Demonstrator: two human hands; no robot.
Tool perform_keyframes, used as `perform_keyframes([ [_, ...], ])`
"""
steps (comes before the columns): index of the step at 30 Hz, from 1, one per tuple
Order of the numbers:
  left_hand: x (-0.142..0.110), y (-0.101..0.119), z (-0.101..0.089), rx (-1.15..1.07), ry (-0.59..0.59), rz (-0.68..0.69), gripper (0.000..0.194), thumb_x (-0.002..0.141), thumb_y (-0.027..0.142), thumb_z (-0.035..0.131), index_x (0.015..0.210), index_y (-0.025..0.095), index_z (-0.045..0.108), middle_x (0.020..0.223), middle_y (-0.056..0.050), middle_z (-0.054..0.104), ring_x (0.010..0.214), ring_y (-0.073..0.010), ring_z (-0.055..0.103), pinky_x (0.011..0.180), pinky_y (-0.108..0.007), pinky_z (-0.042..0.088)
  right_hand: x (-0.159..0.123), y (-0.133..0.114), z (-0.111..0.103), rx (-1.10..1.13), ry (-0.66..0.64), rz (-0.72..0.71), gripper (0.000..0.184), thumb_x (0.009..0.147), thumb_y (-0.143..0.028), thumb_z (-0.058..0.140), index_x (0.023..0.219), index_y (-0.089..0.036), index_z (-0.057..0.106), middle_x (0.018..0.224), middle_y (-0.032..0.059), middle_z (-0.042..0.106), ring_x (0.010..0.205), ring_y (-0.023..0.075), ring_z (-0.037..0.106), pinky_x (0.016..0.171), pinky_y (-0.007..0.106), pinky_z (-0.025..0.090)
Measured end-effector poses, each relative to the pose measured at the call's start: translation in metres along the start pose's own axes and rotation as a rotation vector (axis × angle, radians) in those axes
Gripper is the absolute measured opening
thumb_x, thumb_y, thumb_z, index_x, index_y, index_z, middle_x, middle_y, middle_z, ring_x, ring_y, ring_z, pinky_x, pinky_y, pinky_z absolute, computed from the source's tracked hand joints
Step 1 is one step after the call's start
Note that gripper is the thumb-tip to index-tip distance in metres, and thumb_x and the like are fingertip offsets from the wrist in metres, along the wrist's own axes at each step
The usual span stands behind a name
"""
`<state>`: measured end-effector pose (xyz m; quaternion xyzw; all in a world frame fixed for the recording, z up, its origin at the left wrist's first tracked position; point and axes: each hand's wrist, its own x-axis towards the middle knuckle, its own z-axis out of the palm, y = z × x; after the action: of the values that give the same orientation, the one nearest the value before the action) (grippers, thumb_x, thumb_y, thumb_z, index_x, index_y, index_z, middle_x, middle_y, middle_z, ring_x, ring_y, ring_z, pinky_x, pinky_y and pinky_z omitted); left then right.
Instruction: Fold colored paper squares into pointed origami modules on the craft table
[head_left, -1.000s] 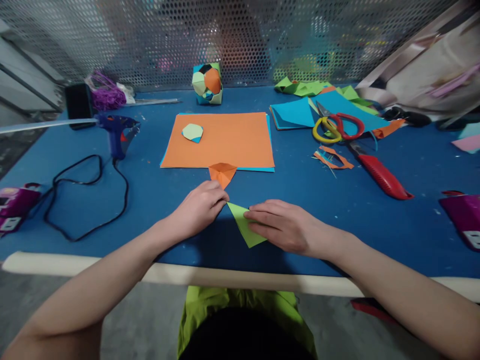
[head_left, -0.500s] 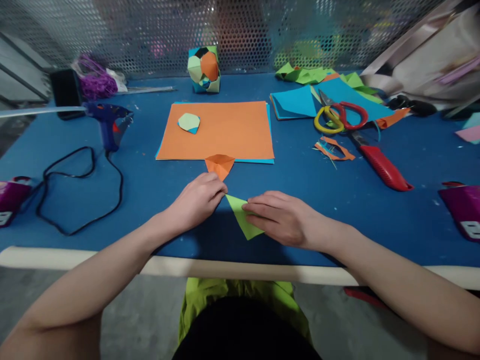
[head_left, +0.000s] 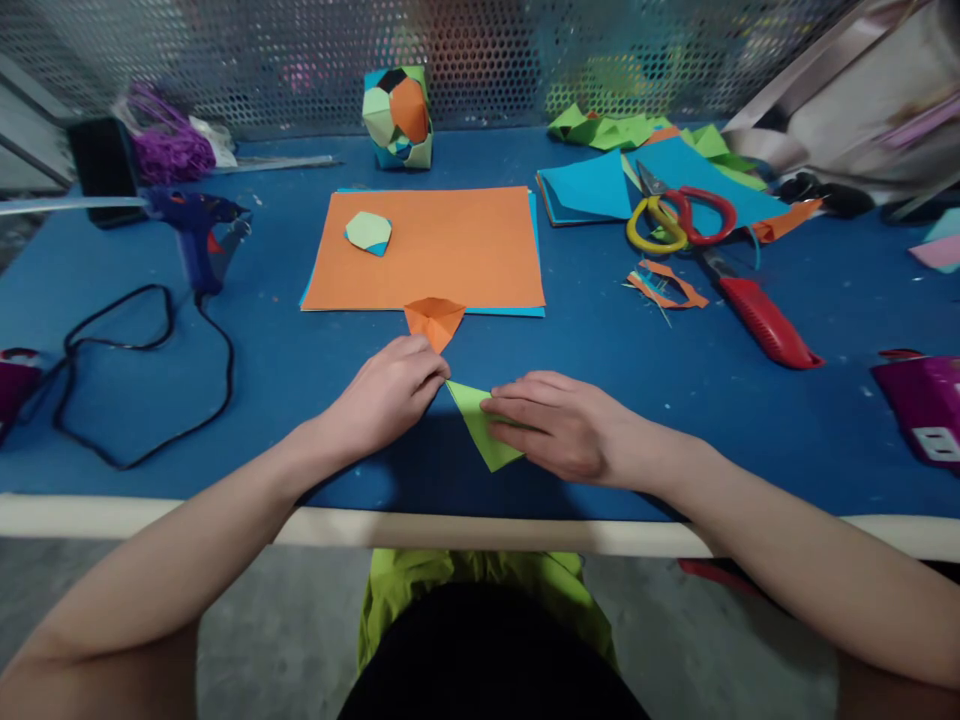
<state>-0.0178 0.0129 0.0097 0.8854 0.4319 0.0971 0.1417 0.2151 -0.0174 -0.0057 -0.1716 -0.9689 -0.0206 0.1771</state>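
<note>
A folded light-green paper (head_left: 474, 420) with a pointed corner lies on the blue table near its front edge. My left hand (head_left: 401, 383) is closed, its fingertips pinching the paper's upper left corner. Flat across the right part of the paper rests my right hand (head_left: 559, 425), fingers stretched out and hiding that side. Just beyond my left fingertips is a folded orange paper piece (head_left: 435, 320), touching or overlapping the front edge of the orange sheets (head_left: 480, 250). On those sheets sits a small pale-green and blue paper shape (head_left: 368, 232).
A multicoloured paper ball (head_left: 396, 115) stands at the back. Left are a blue glue gun (head_left: 196, 240) with its black cord and purple shredded material (head_left: 169, 150). Right are scissors (head_left: 682, 222), a red-handled cutter (head_left: 772, 325), blue papers (head_left: 589, 188) and paper scraps (head_left: 671, 285).
The view has shifted slightly, so everything sits a little higher in the picture. Both hands keep nearly the same hold and place on the green paper.
</note>
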Motion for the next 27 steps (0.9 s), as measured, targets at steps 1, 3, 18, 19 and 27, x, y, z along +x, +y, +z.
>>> perform_keyframes([
  [1,0.0,0.0,0.0,0.003,0.001,0.001,0.021,0.086,0.016,0.043,0.081,0.015,0.063,0.08,-0.006,0.058,0.081,-0.0195,0.053,0.074,-0.032,0.042,0.0,0.0,0.0,-0.003,-0.003,0.002,0.029,0.094,-0.016,0.038,0.099,-0.016,0.067,0.11,0.0079,0.065,0.101,0.021,0.056,0.084,0.038,0.046],
  [3,0.0,0.0,0.0,0.004,0.0,0.005,0.021,0.086,0.016,0.043,0.081,0.014,0.063,0.08,-0.006,0.058,0.081,-0.0196,0.053,0.074,-0.032,0.043,0.0,0.0,0.0,-0.004,-0.018,0.0,0.03,0.094,-0.016,0.037,0.098,-0.017,0.067,0.111,0.0076,0.065,0.102,0.0206,0.056,0.085,0.038,0.045],
  [18,0.0,-0.002,0.0,-0.002,0.019,0.017,0.02,0.086,0.013,0.044,0.081,0.014,0.063,0.079,-0.006,0.059,0.079,-0.0186,0.053,0.072,-0.031,0.044,0.0,-0.001,-0.006,-0.059,-0.084,-0.04,0.029,0.093,-0.014,0.036,0.1,-0.015,0.065,0.113,0.0098,0.062,0.106,0.0218,0.052,0.086,0.039,0.044],
  [19,-0.001,-0.002,0.0,-0.004,0.024,0.017,0.019,0.086,0.013,0.044,0.081,0.014,0.063,0.079,-0.006,0.059,0.079,-0.0184,0.054,0.072,-0.031,0.044,0.0,-0.001,-0.006,-0.061,-0.086,-0.042,0.03,0.093,-0.013,0.036,0.1,-0.015,0.065,0.112,0.0101,0.062,0.105,0.0219,0.052,0.086,0.039,0.044],
  [27,-0.006,0.01,-0.007,-0.08,0.189,0.073,0.017,0.088,0.013,0.044,0.086,0.014,0.061,0.081,-0.005,0.061,0.079,-0.0149,0.057,0.071,-0.028,0.047,0.001,-0.001,-0.005,-0.062,-0.077,-0.045,0.028,0.094,-0.015,0.037,0.099,-0.015,0.064,0.111,0.01,0.062,0.104,0.0217,0.053,0.086,0.038,0.043],
])
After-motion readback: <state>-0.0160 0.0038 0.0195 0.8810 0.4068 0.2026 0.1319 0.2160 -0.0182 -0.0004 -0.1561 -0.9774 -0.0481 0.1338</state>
